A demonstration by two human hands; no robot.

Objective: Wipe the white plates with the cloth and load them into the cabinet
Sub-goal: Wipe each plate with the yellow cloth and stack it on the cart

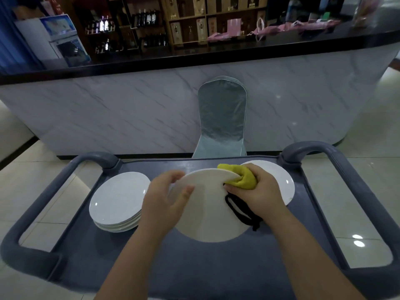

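Two bare forearms [134,256], uncovered right down to the lower edge of the view. Left hand [166,198] and right hand [257,191] equally bare, with short rounded fingers. Black twisted cord [240,211] looped under the right wrist, perhaps worn as a strap; hard to tell.

We can read no text anywhere. The labels on the bottles [144,18] and on the boxes [201,29] in the shelves [216,16] behind the bench [194,54] are too blurred, as is the print on the blue-and-white case [62,36].
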